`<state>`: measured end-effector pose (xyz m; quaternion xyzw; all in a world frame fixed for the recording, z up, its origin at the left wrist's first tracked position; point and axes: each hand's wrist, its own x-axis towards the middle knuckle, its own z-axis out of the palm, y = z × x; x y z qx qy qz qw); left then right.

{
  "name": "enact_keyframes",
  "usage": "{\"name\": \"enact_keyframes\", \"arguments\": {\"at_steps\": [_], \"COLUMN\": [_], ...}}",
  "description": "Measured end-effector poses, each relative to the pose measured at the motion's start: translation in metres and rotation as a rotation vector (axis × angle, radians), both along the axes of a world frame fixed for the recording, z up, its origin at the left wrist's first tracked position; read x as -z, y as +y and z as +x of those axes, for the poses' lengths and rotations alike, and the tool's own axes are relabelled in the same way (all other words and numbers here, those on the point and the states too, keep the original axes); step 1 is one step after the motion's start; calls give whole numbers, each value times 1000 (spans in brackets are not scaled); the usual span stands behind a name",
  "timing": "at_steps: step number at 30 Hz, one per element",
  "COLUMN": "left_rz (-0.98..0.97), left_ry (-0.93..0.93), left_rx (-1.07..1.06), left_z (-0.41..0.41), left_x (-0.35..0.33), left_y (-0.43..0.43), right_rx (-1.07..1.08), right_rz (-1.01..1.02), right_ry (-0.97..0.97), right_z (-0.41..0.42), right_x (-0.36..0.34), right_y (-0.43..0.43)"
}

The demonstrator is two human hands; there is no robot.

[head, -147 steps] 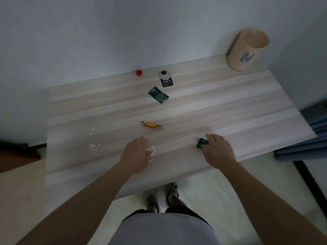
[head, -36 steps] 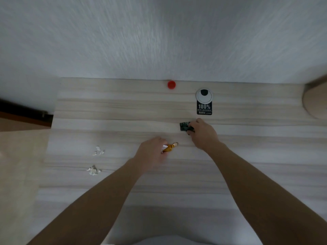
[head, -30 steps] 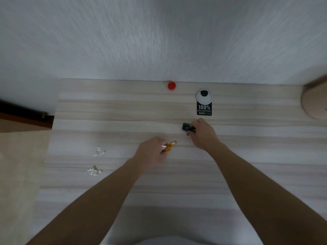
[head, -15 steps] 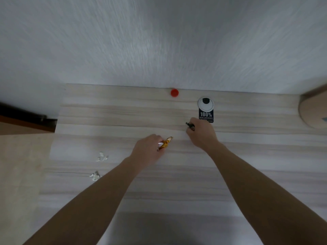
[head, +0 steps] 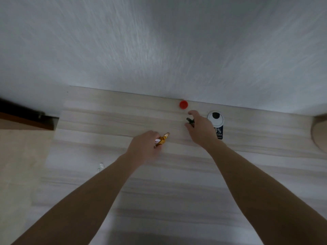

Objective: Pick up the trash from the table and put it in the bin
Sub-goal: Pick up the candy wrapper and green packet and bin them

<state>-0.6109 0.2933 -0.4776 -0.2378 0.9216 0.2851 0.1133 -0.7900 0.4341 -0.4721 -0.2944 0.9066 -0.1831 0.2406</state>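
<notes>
My left hand (head: 144, 147) is closed around a gold candy wrapper (head: 163, 138), whose twisted end sticks out past the fingers, together with a bit of white paper. My right hand (head: 200, 129) grips dark green wrappers (head: 189, 120) and its fingers reach toward a red bottle cap (head: 183, 104) lying at the table's back edge by the wall. A white and black label (head: 216, 121) lies just right of that hand, partly covered by it. The tan bin (head: 319, 133) shows only at the right edge of the view.
The pale wooden table (head: 106, 124) stands against a white wall. A small white paper scrap (head: 100, 167) lies by my left forearm. Floor and a dark skirting strip are at the far left.
My right hand has moved back and left from beside the label toward the red cap, keeping the green wrappers. My left hand has kept the gold wrapper. The view has tilted up toward the wall.
</notes>
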Motion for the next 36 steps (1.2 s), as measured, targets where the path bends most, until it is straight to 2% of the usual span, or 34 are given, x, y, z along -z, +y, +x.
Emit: {"name": "enact_keyframes", "arguments": {"at_steps": [18, 26, 36], "left_rz": [-39, -28, -28], "left_ry": [28, 27, 59], "left_rx": [-30, -24, -1], "left_z": [-19, -22, -21], "left_x": [9, 2, -37], "left_y": [-33, -28, 1], "right_rx": [62, 75, 73], "right_rz": [58, 33, -23], "right_ry": [44, -45, -35], "right_z": [-23, -19, -5], "right_x": [15, 5, -44], "right_y": [-54, -42, 1]}}
